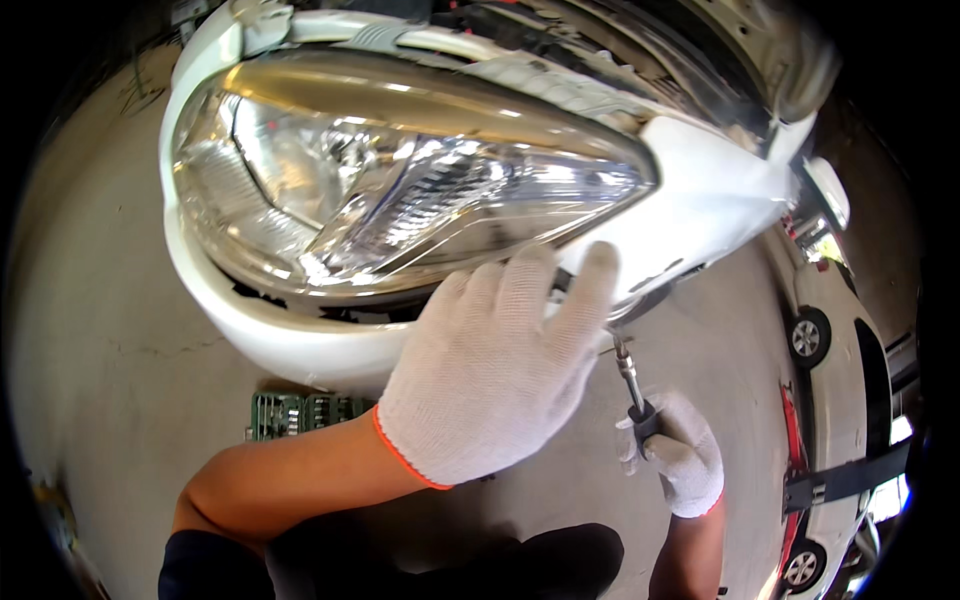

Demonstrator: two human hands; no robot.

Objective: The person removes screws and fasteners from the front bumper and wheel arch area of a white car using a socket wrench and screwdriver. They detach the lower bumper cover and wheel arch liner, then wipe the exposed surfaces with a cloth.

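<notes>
A car headlight (400, 180) with a clear lens fills the upper middle, set in white bodywork. My left hand (500, 350), in a white knit glove with an orange cuff, lies over the white bumper (300, 345) below the lamp. Its fingers are spread, the tips near the lamp's lower edge. Lower right, my gloved right hand (682, 450) grips a screwdriver-style driver (642, 415) by its dark handle. The metal shaft points up toward the underside of the body panel beside the headlight. The tip's exact contact point is too small to make out.
A green tool case (300, 412) with sockets rests on the concrete floor (110, 300) under the bumper. The engine bay (600, 60) shows above the headlight. At the right stands another car (835, 400) beside a red object (793, 440) and a dark lift arm (850, 482).
</notes>
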